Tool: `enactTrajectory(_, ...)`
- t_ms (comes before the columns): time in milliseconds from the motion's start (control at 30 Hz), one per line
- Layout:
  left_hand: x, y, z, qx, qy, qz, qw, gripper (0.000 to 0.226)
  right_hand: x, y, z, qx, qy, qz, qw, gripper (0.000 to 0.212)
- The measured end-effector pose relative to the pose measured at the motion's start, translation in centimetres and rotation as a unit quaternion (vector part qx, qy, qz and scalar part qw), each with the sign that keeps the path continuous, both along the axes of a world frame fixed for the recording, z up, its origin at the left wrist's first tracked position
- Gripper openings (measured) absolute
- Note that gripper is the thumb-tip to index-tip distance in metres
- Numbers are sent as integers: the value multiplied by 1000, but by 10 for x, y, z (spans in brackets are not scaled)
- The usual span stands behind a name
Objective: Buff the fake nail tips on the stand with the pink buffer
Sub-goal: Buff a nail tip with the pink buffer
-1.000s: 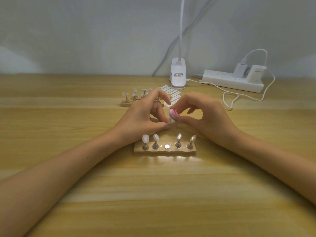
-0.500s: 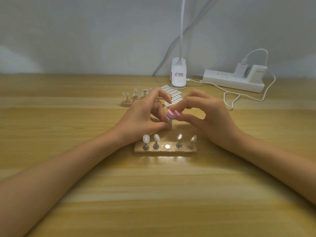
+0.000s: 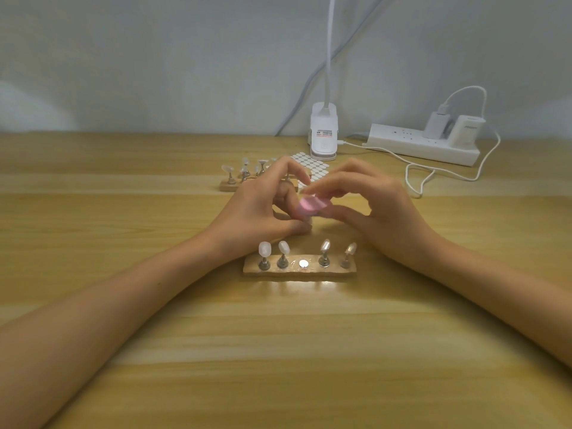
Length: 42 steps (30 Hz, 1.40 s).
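Note:
A wooden stand (image 3: pixel 298 271) sits in front of my hands, bearing several nail tips on metal pegs, such as the leftmost nail tip (image 3: pixel 265 249); its middle socket (image 3: pixel 304 263) shows only a bare metal disc. Behind the stand, my left hand (image 3: pixel 263 209) pinches a small peg holder low between thumb and fingers; the holder is mostly hidden. My right hand (image 3: pixel 368 205) pinches the pink buffer (image 3: pixel 311 205), which lies blurred just over the spot where my left fingertips meet.
A second wooden stand (image 3: pixel 229 184) with nail tips stands farther back, beside a sheet of white adhesive dots (image 3: pixel 312 168). A white clip lamp base (image 3: pixel 323 134), a power strip (image 3: pixel 424 144) with chargers and a looping white cable (image 3: pixel 414 178) occupy the back right.
The pink buffer has shifted and tilted flatter in my right hand, blurred with motion over my left fingertips. My left hand and the stand have stayed where they were.

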<state>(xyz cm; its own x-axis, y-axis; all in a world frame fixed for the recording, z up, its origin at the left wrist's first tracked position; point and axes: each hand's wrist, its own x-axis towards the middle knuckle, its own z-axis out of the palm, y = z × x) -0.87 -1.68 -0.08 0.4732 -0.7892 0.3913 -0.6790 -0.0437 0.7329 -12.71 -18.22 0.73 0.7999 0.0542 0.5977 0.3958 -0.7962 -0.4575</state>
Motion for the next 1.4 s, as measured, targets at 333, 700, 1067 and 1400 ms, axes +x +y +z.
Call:
enactTrajectory(333,0,0,1,6,-1,1,1000,50,4,-2,-4,-18,24,-5,1000,14)
enactTrajectory(700,0,1,0,5,3,-2,1000,50,2,-6,-1,-2,4,-10,1000,14)
enactTrajectory(1067,3,1,3,42,92,-19,995,48,4,-5,-5,39,30,-24,999,16)
enactTrajectory(1400,2,3,3,43,102,-9,994,61,3,-8,-3,102,21,-46,993,16)
